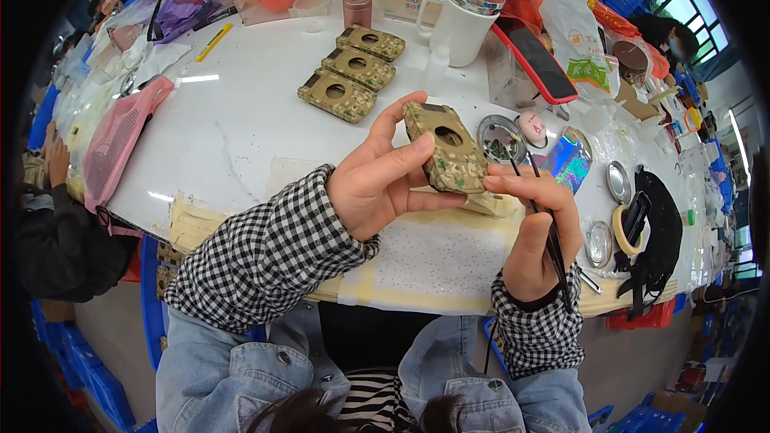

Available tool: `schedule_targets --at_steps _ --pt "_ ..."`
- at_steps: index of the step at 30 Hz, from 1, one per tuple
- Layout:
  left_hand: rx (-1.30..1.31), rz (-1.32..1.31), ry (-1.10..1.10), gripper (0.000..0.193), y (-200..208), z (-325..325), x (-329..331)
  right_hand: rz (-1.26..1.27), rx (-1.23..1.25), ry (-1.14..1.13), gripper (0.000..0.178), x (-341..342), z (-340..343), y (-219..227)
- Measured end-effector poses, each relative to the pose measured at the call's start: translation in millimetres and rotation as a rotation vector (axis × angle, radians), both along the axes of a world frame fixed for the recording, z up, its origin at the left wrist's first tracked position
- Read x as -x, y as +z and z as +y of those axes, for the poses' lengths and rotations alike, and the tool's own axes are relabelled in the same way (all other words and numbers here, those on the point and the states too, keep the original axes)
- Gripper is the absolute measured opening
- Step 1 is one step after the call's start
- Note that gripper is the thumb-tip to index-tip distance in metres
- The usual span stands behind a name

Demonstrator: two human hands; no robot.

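My left hand [370,175] grips a camouflage-painted model tank hull [459,167] above the near part of the table. A round hole shows in the hull's top. My right hand [542,232] is closed around black tweezers [555,255], whose tips point up and away from me; its index finger touches or nearly touches the hull's right end. Beyond the tweezer tips lies a small round clear dish [502,138] with dark bits in it. Three similar hulls [337,95] sit in a row farther off, each with a round hole.
A white mug [461,28] and a red-cased phone [536,60] stand at the back. A pink mesh bag [128,144] lies left, near a yellow pen [213,42]. To the right are tape [622,228], a black strap bag [662,232] and metal lids [598,244]. Other people sit around.
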State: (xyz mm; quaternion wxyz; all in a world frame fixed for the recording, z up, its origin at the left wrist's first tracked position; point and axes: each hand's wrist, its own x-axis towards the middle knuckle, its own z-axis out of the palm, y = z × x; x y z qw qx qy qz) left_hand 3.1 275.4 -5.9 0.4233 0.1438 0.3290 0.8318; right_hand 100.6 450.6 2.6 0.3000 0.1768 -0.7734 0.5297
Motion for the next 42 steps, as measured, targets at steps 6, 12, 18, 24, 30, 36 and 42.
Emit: schedule_targets --at_steps 6,12,18,24,30,36,42 --pt "0.076 -0.014 0.005 0.05 0.2 -0.6 2.5 0.068 -0.024 -0.019 0.025 -0.9 6.8 -0.3" --pt "0.104 -0.064 0.074 0.049 -6.5 -0.1 4.3 -0.034 -0.326 -0.321 0.011 -16.7 22.5 21.4" --pt "0.171 -0.088 0.083 0.046 -8.5 0.9 3.4 -0.118 -0.587 -0.438 0.025 -11.5 28.2 7.7" --pt "0.163 -0.123 0.058 0.044 -8.4 1.2 4.3 -0.113 -0.641 -0.391 0.024 -7.8 27.5 0.1" --pt "0.155 -0.116 0.04 0.045 -9.2 1.3 4.0 -0.067 -0.613 -0.405 0.023 -6.7 27.5 0.0" --pt "0.16 -0.075 0.002 0.048 -10.0 0.6 2.9 -0.013 -0.54 -0.449 0.021 -7.8 21.5 26.1" --pt "0.165 -0.065 -0.055 0.05 -7.7 0.8 1.1 0.057 -0.289 -0.305 0.016 -0.2 7.9 38.6"
